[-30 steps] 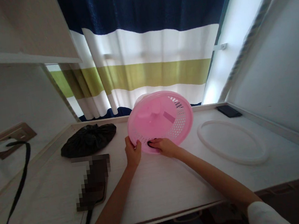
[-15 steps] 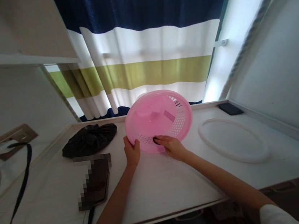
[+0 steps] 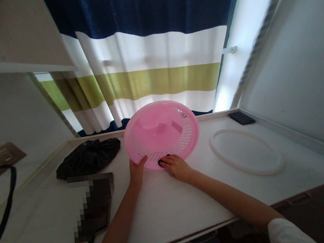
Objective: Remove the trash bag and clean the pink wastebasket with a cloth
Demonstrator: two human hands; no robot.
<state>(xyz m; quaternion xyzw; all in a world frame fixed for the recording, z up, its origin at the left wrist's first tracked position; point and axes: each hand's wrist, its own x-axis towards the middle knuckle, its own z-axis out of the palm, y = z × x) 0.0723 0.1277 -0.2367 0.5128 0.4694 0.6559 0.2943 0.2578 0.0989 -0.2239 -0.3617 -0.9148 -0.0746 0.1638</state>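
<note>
A round pink plastic basket with a perforated side is tilted up on the white desk, its inside facing me. My left hand grips its lower left rim, thumb on the inner side. Against the lower rim, my right hand presses a small black item onto the perforated part; the fingers hide most of that item. To the right, a pale translucent ring lies flat on the desk.
On the desk, a black plastic bag lies at the left, with a partly pixelated phone nearer me. A dark flat object rests at the back right. A striped curtain hangs behind.
The view has shifted slightly, so things sit further left. My right hand, with the black item, has moved a little lower and nearer the basket's rim.
</note>
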